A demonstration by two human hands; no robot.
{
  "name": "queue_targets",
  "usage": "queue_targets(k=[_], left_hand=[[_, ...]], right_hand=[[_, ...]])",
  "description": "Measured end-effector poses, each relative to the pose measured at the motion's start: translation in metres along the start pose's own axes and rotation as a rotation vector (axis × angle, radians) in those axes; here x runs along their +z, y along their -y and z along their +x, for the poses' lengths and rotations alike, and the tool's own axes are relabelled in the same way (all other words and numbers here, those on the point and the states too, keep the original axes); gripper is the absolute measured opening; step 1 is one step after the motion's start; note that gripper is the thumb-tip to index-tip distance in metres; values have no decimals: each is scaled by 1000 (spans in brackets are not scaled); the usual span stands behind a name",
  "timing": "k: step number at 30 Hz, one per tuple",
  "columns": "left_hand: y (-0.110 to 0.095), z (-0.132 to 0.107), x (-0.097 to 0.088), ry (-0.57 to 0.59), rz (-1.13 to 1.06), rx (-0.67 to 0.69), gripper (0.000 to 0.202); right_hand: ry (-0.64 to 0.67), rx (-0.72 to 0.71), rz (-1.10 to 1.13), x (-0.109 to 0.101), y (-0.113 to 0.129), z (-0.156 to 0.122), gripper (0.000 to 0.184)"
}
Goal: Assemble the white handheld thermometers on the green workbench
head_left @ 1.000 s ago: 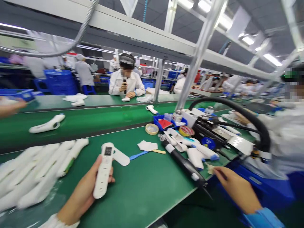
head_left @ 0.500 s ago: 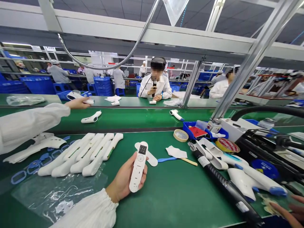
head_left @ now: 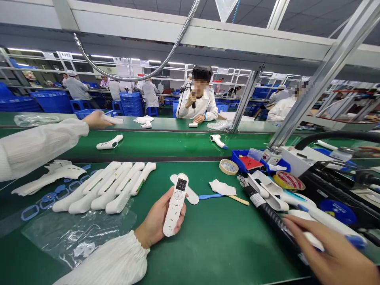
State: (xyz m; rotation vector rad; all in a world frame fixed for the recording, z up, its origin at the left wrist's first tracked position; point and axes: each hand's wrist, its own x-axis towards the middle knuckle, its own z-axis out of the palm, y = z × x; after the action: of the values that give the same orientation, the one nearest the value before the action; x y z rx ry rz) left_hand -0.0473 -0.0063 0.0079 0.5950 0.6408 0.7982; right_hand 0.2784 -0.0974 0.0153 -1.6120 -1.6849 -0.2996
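Note:
My left hand [head_left: 158, 219] is closed around a white front shell [head_left: 172, 209] of a handheld thermometer, with its dark display and round button facing up. Behind that shell, a white rounded piece [head_left: 191, 194] lies on the green bench. My right hand [head_left: 329, 245] hovers at the lower right, thumb and forefinger tips together; whatever they pinch, if anything, is too small to make out. Through the gap between its fingers shows a white thermometer body [head_left: 314, 240]. Beside the fingertips lies a black electric screwdriver [head_left: 274, 217].
White thermometer housings [head_left: 115, 194] stand in a row at left over a plastic bag [head_left: 80, 233]. A co-worker's sleeved arm [head_left: 44, 138] reaches in from the left. Thermometers [head_left: 218, 140] lie on the green conveyor. Tape [head_left: 228, 167], a blue bin [head_left: 237, 158] and a blue-handled tool [head_left: 210, 196] sit rightward.
My right hand has come in from the lower right edge and moved left and up, over the white thermometer parts. My left hand keeps the shell almost still. The co-worker's arm has shifted slightly.

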Motion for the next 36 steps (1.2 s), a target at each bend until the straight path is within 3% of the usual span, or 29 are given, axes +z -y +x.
queue_targets(k=[2,5,7,10,13,19,22,28,33,36], left_hand=[[0,-1,0,1,3,7,46],[-1,0,-2,-14,13,17,45],[-2,2,-3,-37,32,26,44],[-4,4,-6,-81,99,26,47],[-5,6,-7,-122,170,25,52],[-2,6,-5,-175,269,64,37],[1,5,-5,-240,393,101,39],[4,4,0,-297,539,142,42],[0,3,3,-309,423,77,42],[-5,3,3,-245,277,-6,44]], right_hand=[[101,-57,125,22,49,20,25],[359,-97,315,57,105,53,24],[524,-104,363,78,129,73,25],[696,-113,473,104,147,94,25],[782,-52,648,120,149,95,20],[775,83,786,128,138,80,20],[755,56,740,128,137,78,21],[596,43,580,132,145,74,17],[664,375,954,134,141,81,13],[590,555,1294,131,132,90,17]])
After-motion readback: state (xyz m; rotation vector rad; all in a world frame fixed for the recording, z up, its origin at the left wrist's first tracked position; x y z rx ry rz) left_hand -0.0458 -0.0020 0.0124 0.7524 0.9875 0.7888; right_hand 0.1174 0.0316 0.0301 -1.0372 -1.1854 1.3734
